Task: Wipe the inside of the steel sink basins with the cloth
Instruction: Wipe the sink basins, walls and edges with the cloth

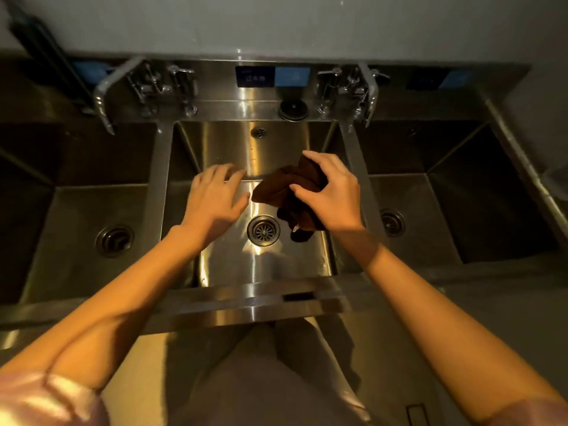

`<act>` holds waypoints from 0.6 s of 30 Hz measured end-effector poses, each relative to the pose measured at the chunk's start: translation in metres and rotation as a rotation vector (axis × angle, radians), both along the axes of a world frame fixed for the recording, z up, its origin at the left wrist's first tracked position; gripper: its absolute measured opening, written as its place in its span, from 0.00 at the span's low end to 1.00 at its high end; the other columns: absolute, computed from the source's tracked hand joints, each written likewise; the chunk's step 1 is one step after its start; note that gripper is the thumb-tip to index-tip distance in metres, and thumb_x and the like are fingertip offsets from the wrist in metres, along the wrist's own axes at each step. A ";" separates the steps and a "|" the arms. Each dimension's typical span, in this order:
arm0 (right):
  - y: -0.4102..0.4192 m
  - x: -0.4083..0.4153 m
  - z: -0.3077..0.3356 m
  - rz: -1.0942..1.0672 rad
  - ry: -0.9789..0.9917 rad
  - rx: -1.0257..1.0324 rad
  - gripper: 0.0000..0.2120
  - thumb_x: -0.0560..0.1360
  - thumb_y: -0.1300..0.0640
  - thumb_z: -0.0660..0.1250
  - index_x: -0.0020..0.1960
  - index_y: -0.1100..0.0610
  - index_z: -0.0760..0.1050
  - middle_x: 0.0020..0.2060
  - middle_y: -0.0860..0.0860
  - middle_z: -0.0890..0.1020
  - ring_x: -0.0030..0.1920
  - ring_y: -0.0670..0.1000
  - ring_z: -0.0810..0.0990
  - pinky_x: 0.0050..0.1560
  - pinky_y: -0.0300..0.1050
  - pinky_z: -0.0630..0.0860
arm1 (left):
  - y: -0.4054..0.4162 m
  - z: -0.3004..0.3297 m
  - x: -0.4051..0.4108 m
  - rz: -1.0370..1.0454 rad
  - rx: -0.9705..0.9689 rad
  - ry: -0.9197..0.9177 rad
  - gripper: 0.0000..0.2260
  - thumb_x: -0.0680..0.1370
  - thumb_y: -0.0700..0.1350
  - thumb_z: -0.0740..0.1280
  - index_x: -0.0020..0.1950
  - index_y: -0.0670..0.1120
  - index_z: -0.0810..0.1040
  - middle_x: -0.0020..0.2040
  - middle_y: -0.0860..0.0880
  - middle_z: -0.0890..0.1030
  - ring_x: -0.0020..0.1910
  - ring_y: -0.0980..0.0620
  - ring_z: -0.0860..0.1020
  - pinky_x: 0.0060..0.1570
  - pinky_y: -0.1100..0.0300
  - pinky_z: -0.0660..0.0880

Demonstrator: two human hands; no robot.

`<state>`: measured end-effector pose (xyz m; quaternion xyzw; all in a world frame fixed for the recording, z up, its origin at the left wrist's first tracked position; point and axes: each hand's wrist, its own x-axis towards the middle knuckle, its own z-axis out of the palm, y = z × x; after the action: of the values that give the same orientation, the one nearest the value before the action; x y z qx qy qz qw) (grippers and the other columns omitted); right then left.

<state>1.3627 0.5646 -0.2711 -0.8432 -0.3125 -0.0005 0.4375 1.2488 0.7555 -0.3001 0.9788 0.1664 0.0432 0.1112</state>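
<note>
You get no readable text here — the dark blue label (254,76) and light blue label (292,76) on the backsplash (246,96) carry marks too blurred to read.

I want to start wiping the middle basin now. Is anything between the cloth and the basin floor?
Nothing visible. The right hand holds the brown cloth above the middle basin, whose floor holds only the drain. The open left hand is beside the cloth.
</note>
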 end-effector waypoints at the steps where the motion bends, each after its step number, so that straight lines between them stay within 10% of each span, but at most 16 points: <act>1: 0.004 0.004 -0.006 0.024 0.012 -0.002 0.26 0.66 0.55 0.76 0.63 0.52 0.76 0.57 0.47 0.78 0.56 0.45 0.78 0.58 0.45 0.76 | 0.000 -0.003 -0.002 0.034 0.002 -0.003 0.21 0.78 0.51 0.64 0.70 0.46 0.71 0.68 0.42 0.71 0.68 0.41 0.67 0.65 0.45 0.62; 9: 0.042 0.028 -0.073 0.205 0.099 -0.117 0.26 0.64 0.53 0.77 0.61 0.48 0.75 0.54 0.43 0.78 0.54 0.42 0.76 0.53 0.28 0.67 | 0.023 -0.035 -0.021 0.067 0.121 0.113 0.23 0.77 0.49 0.66 0.71 0.42 0.70 0.69 0.40 0.71 0.69 0.39 0.66 0.67 0.44 0.61; 18: 0.100 0.032 -0.151 0.453 0.182 -0.155 0.26 0.65 0.55 0.77 0.62 0.51 0.75 0.55 0.47 0.78 0.54 0.44 0.76 0.55 0.40 0.75 | 0.090 -0.077 -0.024 -0.072 0.197 0.238 0.20 0.78 0.48 0.61 0.68 0.42 0.74 0.67 0.38 0.73 0.69 0.38 0.67 0.70 0.41 0.59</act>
<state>1.3951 0.6650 -0.4218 -0.7795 -0.4516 0.1974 0.3866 1.2253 0.8456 -0.3767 0.9885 0.1384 -0.0608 -0.0044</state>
